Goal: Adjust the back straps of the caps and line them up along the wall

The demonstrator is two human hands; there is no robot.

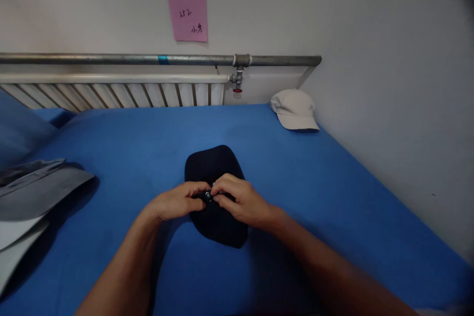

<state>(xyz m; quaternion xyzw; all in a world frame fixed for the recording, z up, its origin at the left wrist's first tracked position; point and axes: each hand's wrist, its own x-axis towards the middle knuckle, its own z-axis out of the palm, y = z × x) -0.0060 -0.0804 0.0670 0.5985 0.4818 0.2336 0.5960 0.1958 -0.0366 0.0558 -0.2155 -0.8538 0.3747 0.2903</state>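
A dark navy or black cap [215,164] lies on the blue cloth in the middle of the head view. At its centre shows a small shiny metal buckle [208,196], on what looks like the cap's strap. From the left, my left hand [179,201] pinches the strap at the buckle between thumb and fingers. My right hand [240,198] is closed from the other side, its fingertips gripping the strap close to the buckle. The fingers partly hide the strap, and the tips of both hands almost meet.
A light beige cap [294,108] sits at the far right corner of the blue-covered table [333,207]. Several grey and white caps [40,190] are stacked at the left edge. Behind the table run a metal pipe [111,59] and a white radiator [148,94]. A pink note [188,16] hangs above.
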